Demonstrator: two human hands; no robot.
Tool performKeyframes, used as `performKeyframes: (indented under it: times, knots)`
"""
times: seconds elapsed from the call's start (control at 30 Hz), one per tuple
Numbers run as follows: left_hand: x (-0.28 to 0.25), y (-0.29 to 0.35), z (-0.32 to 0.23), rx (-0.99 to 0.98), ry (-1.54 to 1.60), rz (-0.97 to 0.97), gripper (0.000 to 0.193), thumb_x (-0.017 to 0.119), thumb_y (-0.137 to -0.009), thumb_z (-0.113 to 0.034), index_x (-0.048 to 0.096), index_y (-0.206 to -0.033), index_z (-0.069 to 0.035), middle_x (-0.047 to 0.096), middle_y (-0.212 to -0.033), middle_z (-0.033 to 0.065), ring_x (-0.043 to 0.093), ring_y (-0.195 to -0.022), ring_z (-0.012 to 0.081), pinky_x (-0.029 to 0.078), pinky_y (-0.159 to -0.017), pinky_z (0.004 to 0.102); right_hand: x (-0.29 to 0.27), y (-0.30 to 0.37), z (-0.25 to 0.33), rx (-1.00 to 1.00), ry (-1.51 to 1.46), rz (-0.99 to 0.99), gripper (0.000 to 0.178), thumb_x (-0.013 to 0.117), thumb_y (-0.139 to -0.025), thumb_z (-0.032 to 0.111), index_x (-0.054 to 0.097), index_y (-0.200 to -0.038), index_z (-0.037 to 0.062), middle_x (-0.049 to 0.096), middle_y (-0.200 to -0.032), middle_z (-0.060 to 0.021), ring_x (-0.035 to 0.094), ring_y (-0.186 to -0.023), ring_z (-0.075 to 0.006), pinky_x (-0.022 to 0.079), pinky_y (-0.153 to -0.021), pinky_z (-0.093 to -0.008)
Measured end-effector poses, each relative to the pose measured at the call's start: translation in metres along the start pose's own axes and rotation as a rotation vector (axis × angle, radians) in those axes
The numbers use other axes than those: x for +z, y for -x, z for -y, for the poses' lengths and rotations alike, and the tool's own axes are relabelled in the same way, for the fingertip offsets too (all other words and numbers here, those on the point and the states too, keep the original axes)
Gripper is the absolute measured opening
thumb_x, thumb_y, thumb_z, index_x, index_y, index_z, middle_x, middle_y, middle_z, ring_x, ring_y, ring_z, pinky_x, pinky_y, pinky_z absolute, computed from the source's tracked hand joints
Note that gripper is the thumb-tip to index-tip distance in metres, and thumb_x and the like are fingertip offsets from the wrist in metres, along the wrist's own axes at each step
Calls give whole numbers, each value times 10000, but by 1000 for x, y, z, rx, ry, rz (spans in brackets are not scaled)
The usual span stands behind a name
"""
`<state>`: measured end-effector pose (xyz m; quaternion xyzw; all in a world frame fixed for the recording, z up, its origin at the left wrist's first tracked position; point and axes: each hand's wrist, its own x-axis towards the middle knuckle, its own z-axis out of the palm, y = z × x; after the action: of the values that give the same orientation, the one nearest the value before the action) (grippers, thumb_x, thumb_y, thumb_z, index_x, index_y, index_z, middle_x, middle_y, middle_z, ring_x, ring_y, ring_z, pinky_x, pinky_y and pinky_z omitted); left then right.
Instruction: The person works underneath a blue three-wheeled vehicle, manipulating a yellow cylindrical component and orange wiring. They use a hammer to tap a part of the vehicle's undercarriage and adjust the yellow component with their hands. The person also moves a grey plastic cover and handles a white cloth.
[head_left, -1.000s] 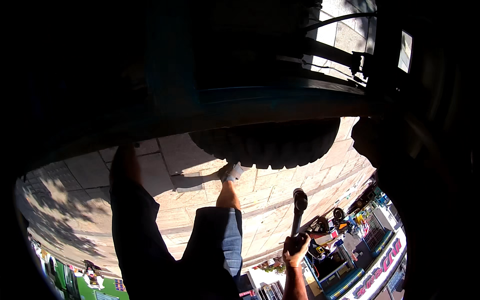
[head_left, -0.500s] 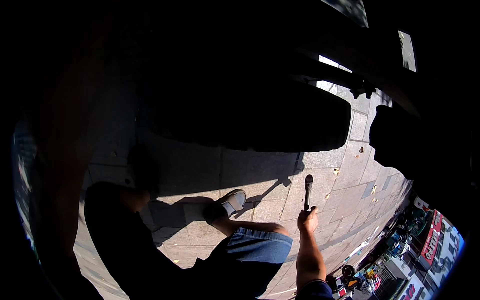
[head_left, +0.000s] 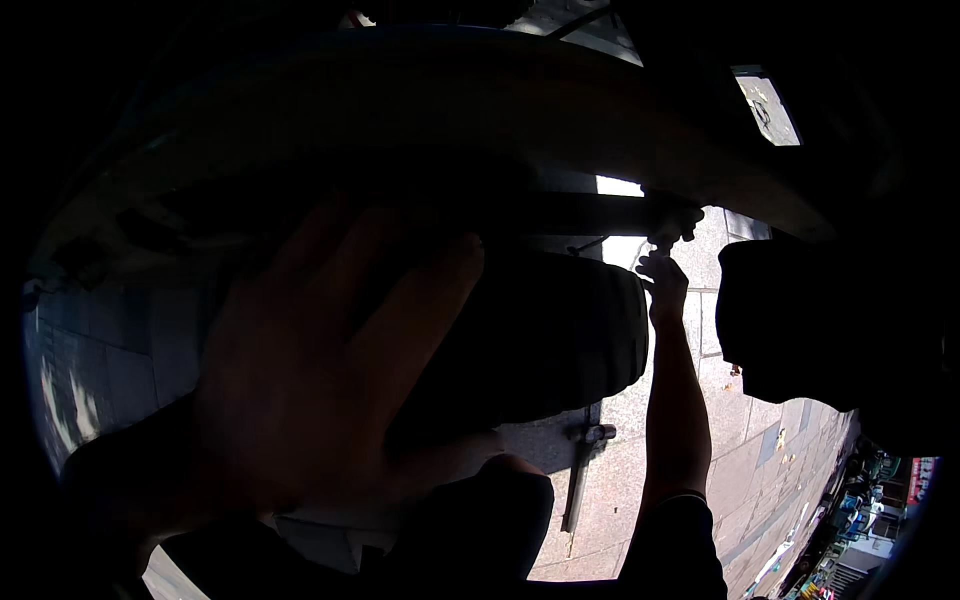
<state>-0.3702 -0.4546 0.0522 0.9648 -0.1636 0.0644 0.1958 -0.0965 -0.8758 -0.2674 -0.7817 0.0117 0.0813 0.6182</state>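
Observation:
Large and in deep shade, my left hand [head_left: 310, 370] stretches over a dark tyre [head_left: 570, 330] with its fingers spread. Whether its fingertips touch the dark curved body above is hidden. My right hand [head_left: 665, 285] reaches up past the tyre's right end. Its fingertips meet the underside of a dark knobbed fitting [head_left: 675, 222] at the end of a bar, seen mostly in silhouette. They look pinched there, on something too small to name. Below the tyre, a long-handled tool with a rounded head [head_left: 580, 475], like a ratchet wrench, lies on the paving, apart from both hands.
Overhead runs a broad dark curved panel [head_left: 450, 110]. A bulky black shape [head_left: 785, 325] hangs to the right of my right forearm. Sunlit paving slabs [head_left: 625, 500] cover the ground. Assorted gear [head_left: 860, 510] stands at the far lower right. My knee [head_left: 515, 500] is below the tyre.
My right hand has let go of the long-handled tool and moved up to the fitting. My left hand has come forward over the tyre. The view has moved closer to the wheel.

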Motion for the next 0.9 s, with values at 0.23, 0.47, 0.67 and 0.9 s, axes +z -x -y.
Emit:
performKeyframes:
  times: [0.23,0.47,0.67,0.9]
  knots:
    - [9,-2,11,1,32,-112,801,833,-716,-560,594,-1228,9,603,-1158,208,663,-1000,359,560,-772,477,120,-127,46,-183,78,194,309,550,-1030,312,615,-1111,21,671,-921,-64,668,-826,-195,548,-732,-328]
    - [14,5,12,33,-59,-191,737,772,-783,-593,598,-1228,-31,601,-1126,193,665,-956,336,548,-723,458,177,-164,55,-203,124,210,277,515,-1050,307,581,-1009,41,606,-854,-45,605,-778,-179,492,-689,-327]
    - [9,2,12,-33,24,-115,780,804,-728,-580,617,-1246,-27,575,-1135,199,643,-962,351,551,-750,481,138,-113,27,-194,134,195,293,485,-1068,303,552,-921,58,550,-797,-28,551,-737,-165,443,-652,-327]
    - [1,11,10,-8,-38,-107,864,866,-648,-535,601,-1293,-25,524,-1171,168,585,-1038,357,544,-845,501,-33,60,1,-31,98,102,355,450,-1088,298,517,-818,78,485,-730,-9,488,-689,-148,387,-608,-326]
